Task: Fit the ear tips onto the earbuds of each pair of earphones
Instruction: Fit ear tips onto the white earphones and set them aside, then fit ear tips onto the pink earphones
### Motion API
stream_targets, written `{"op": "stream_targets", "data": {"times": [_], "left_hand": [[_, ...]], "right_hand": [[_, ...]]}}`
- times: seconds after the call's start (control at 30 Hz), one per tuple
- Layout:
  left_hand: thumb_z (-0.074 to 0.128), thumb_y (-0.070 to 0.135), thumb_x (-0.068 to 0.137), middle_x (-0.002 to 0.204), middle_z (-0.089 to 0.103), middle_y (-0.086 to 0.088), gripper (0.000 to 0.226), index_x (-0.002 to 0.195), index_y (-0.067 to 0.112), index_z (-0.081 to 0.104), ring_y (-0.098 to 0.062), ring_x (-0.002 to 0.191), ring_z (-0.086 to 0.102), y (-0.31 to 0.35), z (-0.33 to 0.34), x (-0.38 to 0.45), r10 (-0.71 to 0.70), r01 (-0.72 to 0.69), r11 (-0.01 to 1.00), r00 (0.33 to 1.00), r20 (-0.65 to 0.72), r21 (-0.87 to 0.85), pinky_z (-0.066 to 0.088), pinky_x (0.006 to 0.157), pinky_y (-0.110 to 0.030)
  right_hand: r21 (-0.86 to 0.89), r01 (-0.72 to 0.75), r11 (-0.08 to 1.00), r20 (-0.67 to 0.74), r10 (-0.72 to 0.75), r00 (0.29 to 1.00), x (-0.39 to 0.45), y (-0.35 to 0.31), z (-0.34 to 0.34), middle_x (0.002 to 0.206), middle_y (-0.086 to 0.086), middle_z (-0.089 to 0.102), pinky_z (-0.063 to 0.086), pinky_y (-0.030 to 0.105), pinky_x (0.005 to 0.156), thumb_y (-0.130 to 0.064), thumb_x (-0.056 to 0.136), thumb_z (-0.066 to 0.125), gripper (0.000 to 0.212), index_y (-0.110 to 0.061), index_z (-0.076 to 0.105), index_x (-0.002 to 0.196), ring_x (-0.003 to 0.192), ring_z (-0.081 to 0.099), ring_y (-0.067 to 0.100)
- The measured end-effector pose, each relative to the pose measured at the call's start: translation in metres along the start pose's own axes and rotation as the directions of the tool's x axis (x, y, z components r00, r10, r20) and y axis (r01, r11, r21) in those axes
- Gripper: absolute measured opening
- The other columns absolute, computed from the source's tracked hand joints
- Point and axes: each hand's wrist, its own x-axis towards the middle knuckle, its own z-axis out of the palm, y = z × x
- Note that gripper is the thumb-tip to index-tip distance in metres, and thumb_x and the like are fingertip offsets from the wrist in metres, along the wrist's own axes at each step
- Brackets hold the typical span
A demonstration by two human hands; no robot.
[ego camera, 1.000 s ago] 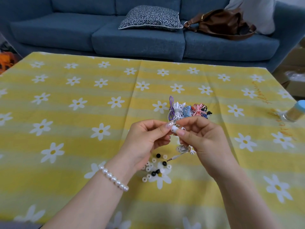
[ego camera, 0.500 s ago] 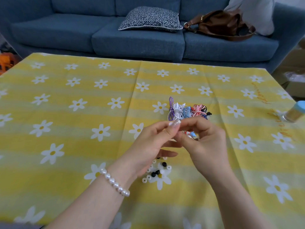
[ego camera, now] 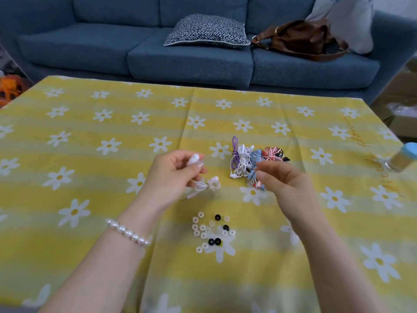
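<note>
My left grip (ego camera: 173, 175) pinches a white earbud (ego camera: 194, 158) (cord dangling); my right grip (ego camera: 284, 184), loosely spread, hovers beside the earphone pile (ego camera: 252, 159).

- I see orange handwriting-like script on the yellow tablecloth (ego camera: 352, 141) near its right edge, but I cannot read any word of it.

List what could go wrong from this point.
The loose ear tips lie scattered just below both wrists, so a forearm could sweep them off. The white earphones dangle from the left hand and might snag. The right hand hovers beside the tangled earphone pile, which could drag along.
</note>
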Motion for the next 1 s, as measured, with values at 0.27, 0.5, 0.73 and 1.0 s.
{"op": "stream_targets", "data": {"times": [0.27,0.5,0.73,1.0], "left_hand": [[0.064,0.003,0.082,0.08,0.062,0.001,0.025,0.106,0.01,0.063,-0.012,0.075,0.057,-0.019,-0.026,0.021,-0.018,0.042,0.973,0.994,-0.105,0.226,0.047,0.078,-0.029],[0.061,0.003,0.083,0.098,0.064,-0.008,0.026,0.108,0.006,0.063,-0.019,0.09,0.058,-0.026,-0.034,0.032,0.049,0.027,0.937,0.977,-0.206,0.349,0.045,0.089,-0.03],[0.062,0.005,0.082,0.109,0.062,-0.005,0.03,0.112,0.009,0.061,-0.02,0.098,0.059,-0.022,-0.041,0.034,0.107,0.0,0.946,0.945,-0.309,0.325,0.045,0.096,-0.035],[0.063,0.034,0.082,0.137,0.043,-0.009,0.063,0.138,0.022,0.036,-0.026,0.12,0.048,-0.033,-0.024,0.024,-0.109,0.129,0.681,0.991,-0.074,0.721,0.039,0.095,-0.031]], "right_hand": [[-0.262,-0.184,0.947,-0.088,0.167,0.982,0.031,0.026,-0.011,0.092,0.004,0.057,0.038,0.027,0.063,0.008,0.085,0.045,0.039,-0.012,0.061,0.115,0.079,0.05,0.017],[-0.405,-0.213,0.889,-0.056,0.208,0.977,0.037,0.037,-0.01,0.11,0.007,0.053,0.042,0.033,0.064,0.01,0.083,0.04,0.05,-0.017,0.058,0.121,0.083,0.051,0.027],[-0.567,-0.054,0.822,-0.035,0.042,0.999,0.043,0.047,-0.006,0.121,0.011,0.047,0.035,0.035,0.098,0.0,0.083,0.054,0.046,-0.026,0.059,0.12,0.115,0.044,0.03],[-0.782,-0.045,0.622,0.086,0.179,0.98,0.038,0.053,0.008,0.141,0.006,0.035,0.024,0.042,0.107,-0.012,0.092,0.044,0.053,-0.028,0.035,0.141,0.127,0.026,0.03]]}}
